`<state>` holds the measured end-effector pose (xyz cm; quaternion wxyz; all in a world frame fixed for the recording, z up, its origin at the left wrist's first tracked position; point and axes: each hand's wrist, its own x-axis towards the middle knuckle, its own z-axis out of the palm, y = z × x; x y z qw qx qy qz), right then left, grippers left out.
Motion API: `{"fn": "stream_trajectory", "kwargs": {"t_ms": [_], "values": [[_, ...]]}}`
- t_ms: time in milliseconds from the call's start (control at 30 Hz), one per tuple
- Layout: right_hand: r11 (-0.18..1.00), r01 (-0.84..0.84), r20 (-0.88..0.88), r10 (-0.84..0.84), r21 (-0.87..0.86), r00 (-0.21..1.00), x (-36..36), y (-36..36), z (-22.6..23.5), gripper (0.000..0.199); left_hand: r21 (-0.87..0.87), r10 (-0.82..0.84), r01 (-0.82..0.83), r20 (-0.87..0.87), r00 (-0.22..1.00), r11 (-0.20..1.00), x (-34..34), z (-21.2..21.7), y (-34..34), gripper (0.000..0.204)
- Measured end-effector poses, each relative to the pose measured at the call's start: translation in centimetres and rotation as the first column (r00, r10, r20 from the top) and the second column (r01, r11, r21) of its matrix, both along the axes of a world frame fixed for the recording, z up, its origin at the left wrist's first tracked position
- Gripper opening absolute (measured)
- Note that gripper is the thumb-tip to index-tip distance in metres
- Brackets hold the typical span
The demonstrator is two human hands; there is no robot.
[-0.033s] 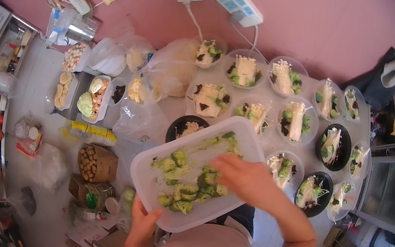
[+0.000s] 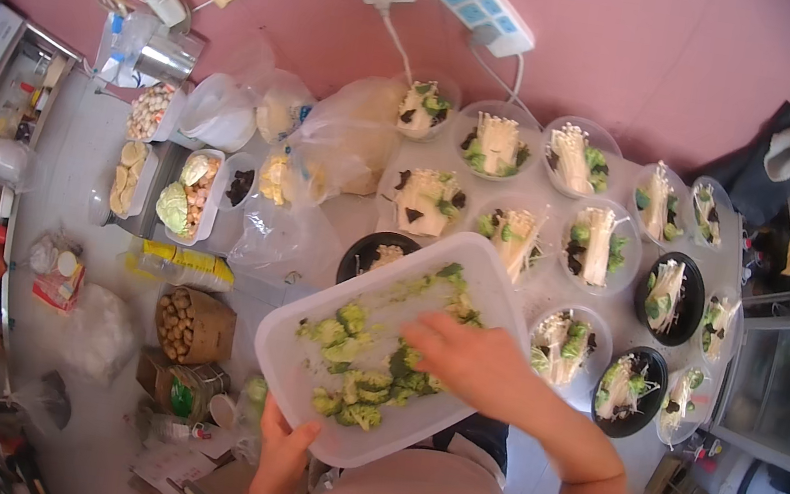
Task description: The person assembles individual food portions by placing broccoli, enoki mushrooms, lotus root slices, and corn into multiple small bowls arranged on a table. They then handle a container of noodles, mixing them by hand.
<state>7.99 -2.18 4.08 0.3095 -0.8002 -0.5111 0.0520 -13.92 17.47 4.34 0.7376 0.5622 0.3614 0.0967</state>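
My left hand (image 2: 285, 454) grips the near left corner of a white plastic tub (image 2: 297, 334), thumb over the rim. The tub is tilted in front of my body and holds broccoli florets (image 2: 370, 385), mostly on its left and near side. My right hand (image 2: 474, 364) reaches into it from the right, fingers bent and close together above the florets. Whatever lies between those fingers is hidden. Just beyond the tub stand a black bowl (image 2: 353, 259), partly covered by it, and a clear bowl of enoki mushrooms (image 2: 515, 239), broccoli and dark fungus.
Several more clear and black bowls, such as a black bowl (image 2: 692, 299), fill the table's right side. Plastic bags (image 2: 349, 145) and food tubs, one with cabbage (image 2: 176, 209), stand left. Below sits a sack of potatoes (image 2: 187, 324). A power strip (image 2: 482, 7) hangs on the wall.
My right hand has shifted slightly left inside the tub, fingers still bent downward. The tub has moved slightly left against the bowls, and my left hand keeps its grip.
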Motion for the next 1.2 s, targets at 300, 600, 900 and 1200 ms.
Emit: {"fn": "stream_trajectory", "kwargs": {"t_ms": [300,600,900,1200], "values": [[0.994,-0.110,0.062,0.110,-0.008,0.992,-4.8,16.9,-2.0,0.034,-0.051,0.233,-0.229,0.102,0.967,0.972,-7.2,-1.2,12.1,0.079],[0.997,-0.004,-0.100,0.012,0.080,0.995,-9.0,27.6,-1.8,0.030,-0.100,0.207,-0.204,0.023,0.978,0.974,-9.3,-1.3,24.0,0.075],[0.978,-0.126,-0.290,0.170,0.166,0.942,-9.9,31.6,-2.8,0.030,-0.160,0.410,-0.411,-0.039,0.911,0.898,-11.5,-4.7,29.8,0.076],[0.993,0.039,-0.319,-0.003,0.108,0.948,-6.9,30.3,-6.2,0.024,-0.093,0.274,-0.270,0.032,0.961,0.958,-11.2,-6.9,32.3,0.074]]}}
